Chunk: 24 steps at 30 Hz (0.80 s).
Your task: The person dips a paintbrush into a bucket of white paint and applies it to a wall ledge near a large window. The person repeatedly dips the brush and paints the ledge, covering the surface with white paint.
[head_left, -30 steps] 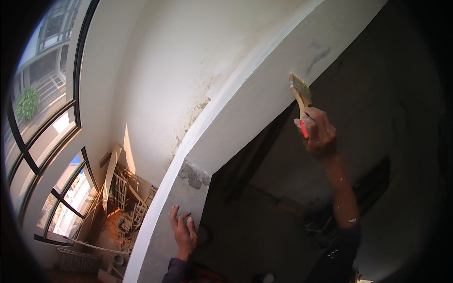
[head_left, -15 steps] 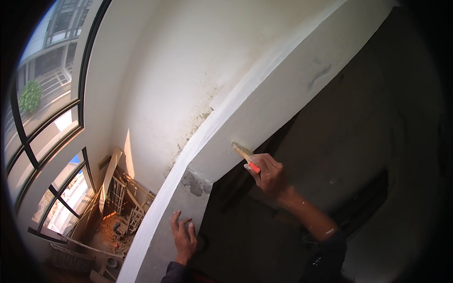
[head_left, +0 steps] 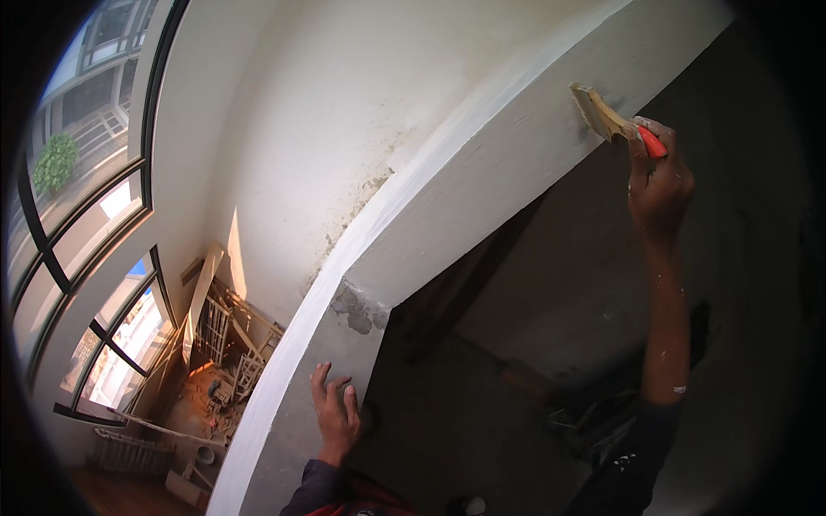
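Note:
My right hand (head_left: pixel 658 185) is raised high at the right and grips a paintbrush (head_left: pixel 607 116) with a red handle and pale bristles. The bristles press against the white face of a beam (head_left: pixel 516 146) that runs overhead from lower left to upper right. My left hand (head_left: pixel 335 413) rests flat with fingers spread on the grey wall corner (head_left: pixel 301 430) below the beam and holds nothing. A patch of bare grey plaster (head_left: pixel 357 310) shows where the beam meets the corner.
A white ceiling (head_left: pixel 344 103) with brownish stains spreads above the beam. Tall dark-framed windows (head_left: pixel 77 215) curve along the left. Far below lie wooden frames and debris (head_left: pixel 224 353) on a floor. Right of the corner is a dark room (head_left: pixel 533 361).
My right hand has swung the brush from low near the corner back up and to the right along the beam face. My left hand stays on the wall corner.

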{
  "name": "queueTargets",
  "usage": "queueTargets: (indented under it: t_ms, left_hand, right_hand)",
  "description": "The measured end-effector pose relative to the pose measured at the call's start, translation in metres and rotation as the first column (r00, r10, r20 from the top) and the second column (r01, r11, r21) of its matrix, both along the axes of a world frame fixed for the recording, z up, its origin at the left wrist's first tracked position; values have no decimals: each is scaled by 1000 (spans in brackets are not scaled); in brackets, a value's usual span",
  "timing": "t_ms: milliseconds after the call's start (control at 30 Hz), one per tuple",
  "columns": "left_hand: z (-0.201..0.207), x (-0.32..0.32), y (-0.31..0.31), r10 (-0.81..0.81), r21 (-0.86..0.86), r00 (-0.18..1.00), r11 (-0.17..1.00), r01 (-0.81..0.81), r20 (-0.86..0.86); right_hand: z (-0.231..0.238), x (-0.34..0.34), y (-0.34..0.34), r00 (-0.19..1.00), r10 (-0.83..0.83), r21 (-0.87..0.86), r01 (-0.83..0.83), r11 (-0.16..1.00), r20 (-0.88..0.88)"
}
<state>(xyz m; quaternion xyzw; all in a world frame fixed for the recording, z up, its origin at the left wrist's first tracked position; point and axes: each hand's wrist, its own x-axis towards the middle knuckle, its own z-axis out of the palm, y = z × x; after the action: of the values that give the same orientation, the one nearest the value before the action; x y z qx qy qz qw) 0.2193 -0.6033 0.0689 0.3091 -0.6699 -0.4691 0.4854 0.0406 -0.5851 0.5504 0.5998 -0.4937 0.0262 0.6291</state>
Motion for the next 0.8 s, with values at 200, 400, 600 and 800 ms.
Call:
queueTargets:
  t_ms: [200, 400, 600, 800]
  left_hand:
    - [-4, 0, -3, -8, 4, 1000, 1000, 8, -12]
    - [-6, -1, -3, 1, 28, 1000, 1000, 0, -25]
    - [-6, 0, -3, 8, 19, 999, 1000, -8, -41]
    - [-7, 1, -3, -1, 29, 1000, 1000, 2, -26]
  right_hand:
    - [-30, -11, -45, 967, 11, 139, 26, 990, -255]
    - [-150, -11, -55, 943, 72, 357, 51, 933, -325]
    - [-197, 4, -47, 933, 200, 376, -308, 874, 299]
    - [-140, -24, -45, 697, 330, -236, -231, 944, 637]
